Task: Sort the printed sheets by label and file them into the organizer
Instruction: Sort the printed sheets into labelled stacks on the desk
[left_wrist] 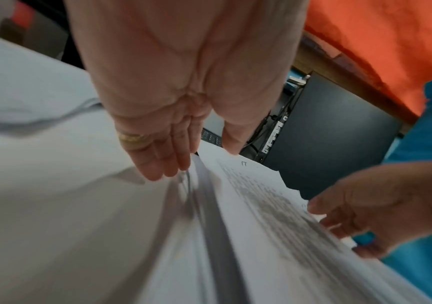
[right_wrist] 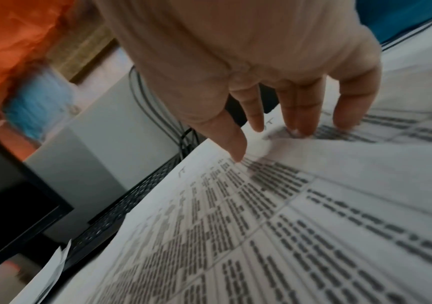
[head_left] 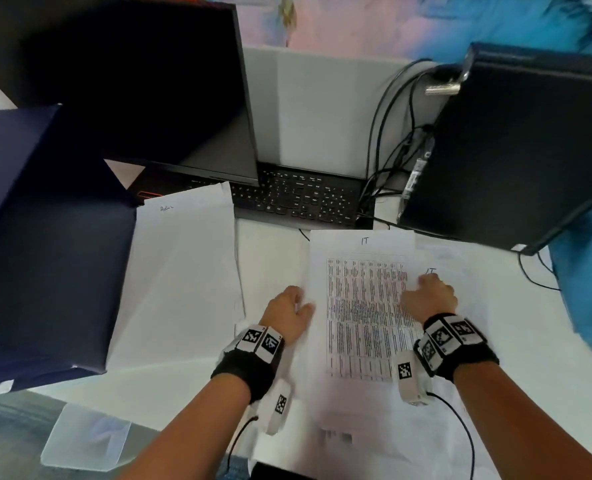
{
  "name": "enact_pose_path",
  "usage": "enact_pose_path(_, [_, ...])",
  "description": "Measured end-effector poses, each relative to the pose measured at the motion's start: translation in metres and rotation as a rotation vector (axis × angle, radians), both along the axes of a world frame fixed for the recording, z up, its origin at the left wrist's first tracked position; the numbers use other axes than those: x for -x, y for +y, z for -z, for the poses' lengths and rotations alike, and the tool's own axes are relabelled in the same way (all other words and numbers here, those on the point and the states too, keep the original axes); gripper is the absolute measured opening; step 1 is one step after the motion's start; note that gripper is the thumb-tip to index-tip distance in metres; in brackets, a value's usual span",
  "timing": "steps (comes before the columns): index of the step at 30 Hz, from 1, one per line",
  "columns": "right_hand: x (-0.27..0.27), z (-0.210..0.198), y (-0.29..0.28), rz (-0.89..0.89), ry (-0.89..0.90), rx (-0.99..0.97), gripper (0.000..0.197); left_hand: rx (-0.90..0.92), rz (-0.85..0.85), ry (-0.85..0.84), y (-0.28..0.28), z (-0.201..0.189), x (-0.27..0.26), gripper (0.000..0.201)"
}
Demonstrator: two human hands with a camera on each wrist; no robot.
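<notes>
Hands (head_left: 287, 311) (head_left: 429, 299) flank printed sheet (head_left: 360, 317) labelled "IT".

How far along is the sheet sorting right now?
Early. Done: one white sheet labelled Admin lies apart, left. In hand: left hand and right hand rest on the printed table sheet labelled IT, over another IT sheet. Left: filing; nothing visibly filed.

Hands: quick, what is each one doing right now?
Left hand: open, straight fingers at the left edge of the printed sheet.
Right hand: open, fingertips pressing on the sheets.
</notes>
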State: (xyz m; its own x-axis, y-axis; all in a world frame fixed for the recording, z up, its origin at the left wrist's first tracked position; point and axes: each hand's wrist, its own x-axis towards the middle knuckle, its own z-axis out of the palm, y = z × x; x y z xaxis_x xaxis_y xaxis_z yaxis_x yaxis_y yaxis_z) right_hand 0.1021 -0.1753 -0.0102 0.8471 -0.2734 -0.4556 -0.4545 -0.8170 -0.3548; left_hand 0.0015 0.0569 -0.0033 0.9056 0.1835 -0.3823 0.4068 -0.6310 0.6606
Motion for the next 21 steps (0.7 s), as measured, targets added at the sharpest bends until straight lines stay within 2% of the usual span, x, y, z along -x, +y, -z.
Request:
enact_pose_path(4, [0.003,0.000,-0.022,0.155,-0.035,-0.325,0.062,0.065,-0.077,-0.023,-0.024,-0.001,-0.004,0.018])
enact_pose_path(7, [0.003,0.002,-0.031,0.152,0.022,-0.446,0.043,0.081,-0.192,-0.077,-0.029,0.001,-0.008,0.026])
enact_pose_path(9, [0.001,0.006,-0.037,0.146,0.035,-0.488,0.028,0.022,-0.188,-0.132,-0.031,0.002,-0.007,0.024])
enact_pose_path(10, [-0.001,0.008,-0.040,0.165,0.028,-0.510,0.029,0.035,-0.170,-0.174,-0.031,0.003,-0.005,0.020])
enact_pose_path(12, [-0.004,0.010,-0.047,0.227,0.012,-0.553,0.041,0.137,-0.125,-0.212,-0.034,0.004,0.002,0.020])
enact_pose_path(15, [-0.007,0.007,-0.061,0.274,-0.064,-0.521,0.058,0.185,0.070,-0.139,-0.037,0.008,0.009,0.026])
enact_pose_path(16, [-0.006,0.005,-0.066,0.273,-0.086,-0.496,0.054,0.179,0.142,-0.101,-0.038,0.009,0.009,0.026])
enact_pose_path(18, [-0.006,0.001,-0.077,0.240,-0.083,-0.436,0.031,0.180,0.213,-0.052,-0.043,0.009,0.009,0.020])
enact_pose_path(21, [-0.005,0.002,-0.092,0.179,-0.031,-0.316,0.017,0.142,0.149,-0.119,-0.054,0.009,0.005,0.010])
